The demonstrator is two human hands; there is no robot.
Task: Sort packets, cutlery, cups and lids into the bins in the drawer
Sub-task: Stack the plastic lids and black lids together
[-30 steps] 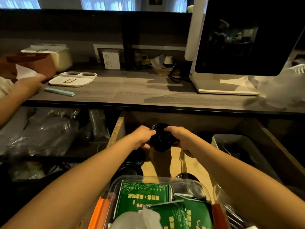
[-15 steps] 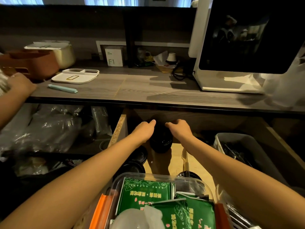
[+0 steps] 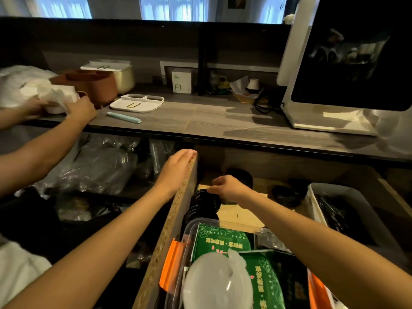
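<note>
My left hand [image 3: 176, 168] lies flat with straight fingers on top of the drawer's chipboard left wall [image 3: 171, 224]. My right hand [image 3: 227, 188] hovers inside the drawer with loosely curled fingers and holds nothing. Its fingertips are just above a row of black lids [image 3: 204, 202] along the left wall. A stack of black lids [image 3: 244, 175] stands at the drawer's back. Nearest me, a clear bin [image 3: 189, 230] with orange latches holds green packets [image 3: 220, 240] and a white lid-like piece [image 3: 214, 284].
A grey bin [image 3: 316, 197] with dark cutlery sits at the drawer's right. Another person's hands [image 3: 78, 110] handle white bags on the counter's left end. A white tray [image 3: 136, 103], a blue stick [image 3: 123, 117] and a screen terminal [image 3: 347, 63] are on the counter. Plastic-wrapped goods [image 3: 98, 166] fill the shelf to the left.
Both hands have let go of the black lid stack, which now stands at the drawer's back. My left hand moved to the drawer wall and my right hand drew back over the left lids.
</note>
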